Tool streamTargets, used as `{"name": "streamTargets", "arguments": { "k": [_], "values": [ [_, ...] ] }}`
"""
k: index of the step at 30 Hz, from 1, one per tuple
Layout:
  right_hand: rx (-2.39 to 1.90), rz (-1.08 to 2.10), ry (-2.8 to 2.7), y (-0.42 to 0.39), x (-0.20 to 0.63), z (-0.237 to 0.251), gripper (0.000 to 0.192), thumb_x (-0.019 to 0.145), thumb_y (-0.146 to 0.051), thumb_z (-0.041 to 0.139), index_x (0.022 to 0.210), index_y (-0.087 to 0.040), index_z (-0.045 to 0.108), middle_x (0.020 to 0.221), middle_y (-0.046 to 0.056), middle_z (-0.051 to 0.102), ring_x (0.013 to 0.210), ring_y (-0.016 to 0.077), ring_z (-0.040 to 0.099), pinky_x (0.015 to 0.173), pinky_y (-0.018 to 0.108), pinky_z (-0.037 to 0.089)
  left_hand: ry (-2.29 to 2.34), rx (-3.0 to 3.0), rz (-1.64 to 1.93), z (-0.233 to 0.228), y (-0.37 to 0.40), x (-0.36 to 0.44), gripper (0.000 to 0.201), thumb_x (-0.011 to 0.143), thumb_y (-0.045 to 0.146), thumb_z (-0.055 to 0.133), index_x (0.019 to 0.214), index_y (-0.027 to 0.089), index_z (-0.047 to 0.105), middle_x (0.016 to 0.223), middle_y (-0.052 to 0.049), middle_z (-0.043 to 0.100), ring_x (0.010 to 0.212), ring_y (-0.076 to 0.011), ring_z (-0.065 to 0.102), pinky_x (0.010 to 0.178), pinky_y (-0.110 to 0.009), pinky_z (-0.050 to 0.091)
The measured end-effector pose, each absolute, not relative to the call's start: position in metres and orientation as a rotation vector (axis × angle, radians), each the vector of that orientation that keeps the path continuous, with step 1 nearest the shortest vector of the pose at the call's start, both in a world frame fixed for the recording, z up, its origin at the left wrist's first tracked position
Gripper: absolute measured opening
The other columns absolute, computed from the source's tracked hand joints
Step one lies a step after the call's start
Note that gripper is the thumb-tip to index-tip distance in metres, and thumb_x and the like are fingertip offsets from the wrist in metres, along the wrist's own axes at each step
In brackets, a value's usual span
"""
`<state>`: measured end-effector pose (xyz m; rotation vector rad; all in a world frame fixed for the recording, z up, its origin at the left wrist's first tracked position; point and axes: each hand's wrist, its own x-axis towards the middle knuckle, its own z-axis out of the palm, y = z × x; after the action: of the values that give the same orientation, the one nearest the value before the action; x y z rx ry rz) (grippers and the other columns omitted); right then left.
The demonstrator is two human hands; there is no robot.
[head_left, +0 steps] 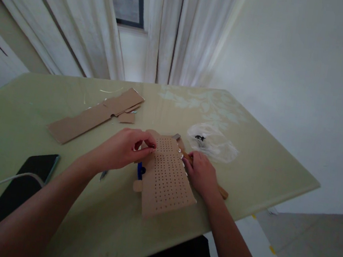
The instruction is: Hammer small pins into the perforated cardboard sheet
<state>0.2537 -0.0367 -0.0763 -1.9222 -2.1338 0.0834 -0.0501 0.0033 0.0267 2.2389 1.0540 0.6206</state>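
**Two hands steady a perforated cardboard sheet at the table's near edge**

Nearest the camera, at the bottom of the frame, two bare forearms reach in over the near edge of the pale green glass-topped table [250,155]. Between them, just below centre, lies the brown cardboard sheet punched with rows of small holes [167,178], flat on the table with its lower end close to the near edge, probably so that both hands can reach it easily.

The left hand [121,149] curls over the sheet's upper left corner, fingertips pinched narrowly on the edge, seemingly to keep the sheet from sliding. The right hand [201,172] rests against the sheet's right edge, fingers folded down; a wooden handle [222,191] pokes out from under it, so it appears closed on a tool, though the working end is hidden. A small blue object [140,171] peeks from under the sheet's left side; what it is cannot be told.

Left of centre, well clear of the hands, lie plain brown cardboard strips [95,116], apparently set aside. A black smartphone with a white cable [20,186] sits at lower left. A crumpled clear plastic bag [213,144] lies just beyond the right hand. White curtains [172,27] hang across the top.
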Motion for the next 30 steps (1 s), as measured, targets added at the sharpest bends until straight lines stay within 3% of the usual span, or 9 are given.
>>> {"name": "streamTargets", "arguments": {
  "k": [9, 14, 19, 26, 30],
  "values": [
    [-1.991, 0.016, -2.131, -0.04, 0.25, -0.076, 0.021, 0.112, -0.036, 0.052, 0.107, -0.019, 0.063, 0.108, 0.016, 0.073, 0.104, 0.0326, 0.069, 0.083, 0.039, 0.05, 0.988, 2.238, 0.646, 0.026, 0.004, -0.048, 0.015, 0.1, 0.029, 0.063, 0.103, 0.021, 0.076, 0.098, -0.004, 0.082, 0.089, -0.0191, 0.075, 0.082, -0.031, 0.055],
    [-2.074, 0.057, -1.991, -0.039, 0.254, -0.072, 0.026, 0.115, -0.037, 0.044, 0.111, -0.02, 0.063, 0.103, 0.015, 0.076, 0.089, 0.0281, 0.073, 0.072, 0.034, 0.048, 0.992, 2.238, 0.62, 0.023, 0.007, -0.047, 0.016, 0.1, 0.027, 0.062, 0.103, 0.02, 0.076, 0.098, -0.005, 0.082, 0.09, -0.0195, 0.075, 0.081, -0.031, 0.056],
    [-2.065, 0.116, -1.853, -0.034, 0.26, -0.059, 0.032, 0.114, -0.037, 0.039, 0.113, -0.018, 0.065, 0.099, 0.017, 0.079, 0.084, 0.0306, 0.075, 0.07, 0.035, 0.047, 0.957, 2.206, 0.655, 0.023, 0.008, -0.046, 0.016, 0.099, 0.027, 0.062, 0.102, 0.02, 0.076, 0.095, -0.006, 0.083, 0.086, -0.0183, 0.077, 0.077, -0.028, 0.057],
    [-1.817, 0.282, -1.84, -0.043, 0.261, -0.001, 0.047, 0.115, -0.051, 0.032, 0.095, -0.022, 0.063, 0.078, 0.004, 0.073, 0.07, 0.0204, 0.07, 0.065, 0.029, 0.046, 0.964, 2.244, 0.664, 0.023, 0.009, -0.046, 0.016, 0.097, 0.023, 0.061, 0.101, 0.019, 0.077, 0.092, -0.005, 0.082, 0.079, -0.0162, 0.074, 0.073, -0.026, 0.054],
    [-1.649, 0.467, -1.922, -0.05, 0.254, 0.041, 0.048, 0.109, -0.059, 0.048, 0.077, -0.024, 0.055, 0.059, -0.002, 0.062, 0.053, 0.0157, 0.058, 0.057, 0.028, 0.04, 0.96, 2.241, 0.672, 0.022, 0.01, -0.046, 0.015, 0.097, 0.023, 0.062, 0.098, 0.019, 0.076, 0.087, -0.004, 0.08, 0.076, -0.0165, 0.073, 0.073, -0.027, 0.053]
  ]
}}
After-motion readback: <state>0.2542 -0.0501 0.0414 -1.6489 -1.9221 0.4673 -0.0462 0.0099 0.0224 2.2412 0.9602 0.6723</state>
